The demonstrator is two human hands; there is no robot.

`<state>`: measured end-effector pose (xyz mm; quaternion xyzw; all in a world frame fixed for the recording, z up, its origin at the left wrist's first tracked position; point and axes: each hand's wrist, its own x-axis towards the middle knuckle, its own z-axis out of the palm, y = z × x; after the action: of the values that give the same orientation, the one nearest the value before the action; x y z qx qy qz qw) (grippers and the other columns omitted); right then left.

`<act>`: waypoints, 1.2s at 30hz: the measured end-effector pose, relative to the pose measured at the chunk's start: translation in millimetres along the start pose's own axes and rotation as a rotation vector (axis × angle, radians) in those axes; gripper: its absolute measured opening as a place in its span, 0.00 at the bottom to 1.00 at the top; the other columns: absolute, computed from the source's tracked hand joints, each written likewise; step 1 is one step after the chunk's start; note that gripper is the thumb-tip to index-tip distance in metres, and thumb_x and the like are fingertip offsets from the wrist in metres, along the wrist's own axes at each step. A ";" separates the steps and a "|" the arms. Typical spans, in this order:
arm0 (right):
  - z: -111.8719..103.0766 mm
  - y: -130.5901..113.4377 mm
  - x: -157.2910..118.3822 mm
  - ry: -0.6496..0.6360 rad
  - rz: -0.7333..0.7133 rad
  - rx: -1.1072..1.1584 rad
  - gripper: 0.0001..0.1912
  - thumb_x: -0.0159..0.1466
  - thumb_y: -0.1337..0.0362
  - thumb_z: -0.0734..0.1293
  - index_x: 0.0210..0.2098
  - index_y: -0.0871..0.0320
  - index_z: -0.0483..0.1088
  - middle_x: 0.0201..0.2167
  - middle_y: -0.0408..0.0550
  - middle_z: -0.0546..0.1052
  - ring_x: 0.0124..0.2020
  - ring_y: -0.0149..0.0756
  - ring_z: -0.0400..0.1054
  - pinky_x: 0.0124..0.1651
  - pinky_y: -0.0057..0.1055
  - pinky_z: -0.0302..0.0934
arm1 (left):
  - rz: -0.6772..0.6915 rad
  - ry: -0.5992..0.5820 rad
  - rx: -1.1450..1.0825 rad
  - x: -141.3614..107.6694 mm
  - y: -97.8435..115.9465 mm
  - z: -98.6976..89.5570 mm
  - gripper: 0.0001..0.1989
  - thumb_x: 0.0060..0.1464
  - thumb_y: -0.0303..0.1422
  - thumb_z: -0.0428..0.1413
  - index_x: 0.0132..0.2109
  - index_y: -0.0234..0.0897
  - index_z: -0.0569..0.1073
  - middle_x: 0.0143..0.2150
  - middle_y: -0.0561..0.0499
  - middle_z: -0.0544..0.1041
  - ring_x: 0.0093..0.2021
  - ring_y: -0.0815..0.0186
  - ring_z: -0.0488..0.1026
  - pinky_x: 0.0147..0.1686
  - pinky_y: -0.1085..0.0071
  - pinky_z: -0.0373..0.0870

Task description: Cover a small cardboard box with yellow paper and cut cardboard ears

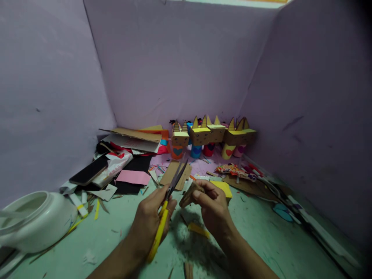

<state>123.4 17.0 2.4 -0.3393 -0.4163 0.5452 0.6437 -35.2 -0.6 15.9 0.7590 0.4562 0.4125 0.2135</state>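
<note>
In my left hand is a pair of scissors with yellow handles, its blades pointing up and away and standing apart. My right hand pinches a small piece of brown cardboard between thumb and fingers, just right of the blades and not touching them. Behind that hand lies a yellow-topped block, partly covered by the fingers. A yellow strip rests on the green surface below the hands. Flat brown cardboard lies beyond the scissors.
Several cardboard-headed figures with pointed ears stand on coloured cups along the back wall. A white pot sits at left, near a dark phone and pink paper. Cardboard sheets are stacked behind. Long rods line the right wall.
</note>
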 end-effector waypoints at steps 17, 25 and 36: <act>-3.7 -0.5 1.1 -0.010 -0.122 -0.094 0.04 0.46 0.69 0.68 0.24 0.59 0.71 0.18 0.40 0.67 0.20 0.27 0.56 0.23 0.24 0.51 | 0.037 -0.191 0.246 -16.3 -19.8 18.2 0.33 0.48 0.20 0.43 0.63 0.36 0.52 0.56 0.39 0.66 0.53 0.54 0.66 0.49 0.55 0.66; 1.6 -5.0 -2.6 -0.058 -0.106 -0.126 0.05 0.47 0.67 0.68 0.25 0.59 0.74 0.20 0.42 0.71 0.22 0.30 0.60 0.26 0.26 0.54 | 0.016 -0.225 0.345 -16.4 -11.4 13.3 0.35 0.45 0.18 0.43 0.61 0.39 0.53 0.50 0.42 0.70 0.49 0.57 0.68 0.46 0.60 0.67; 2.9 -6.1 -4.5 -0.008 -0.088 -0.202 0.03 0.46 0.69 0.65 0.21 0.59 0.72 0.16 0.39 0.65 0.20 0.28 0.54 0.23 0.25 0.49 | 0.020 -0.285 0.518 -15.1 -9.4 10.7 0.35 0.42 0.16 0.42 0.60 0.35 0.54 0.47 0.40 0.72 0.43 0.55 0.72 0.39 0.60 0.69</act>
<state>123.2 11.5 8.4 -0.3819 -0.4861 0.4728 0.6280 -34.9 -8.6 -3.3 0.8429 0.5043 0.1739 0.0704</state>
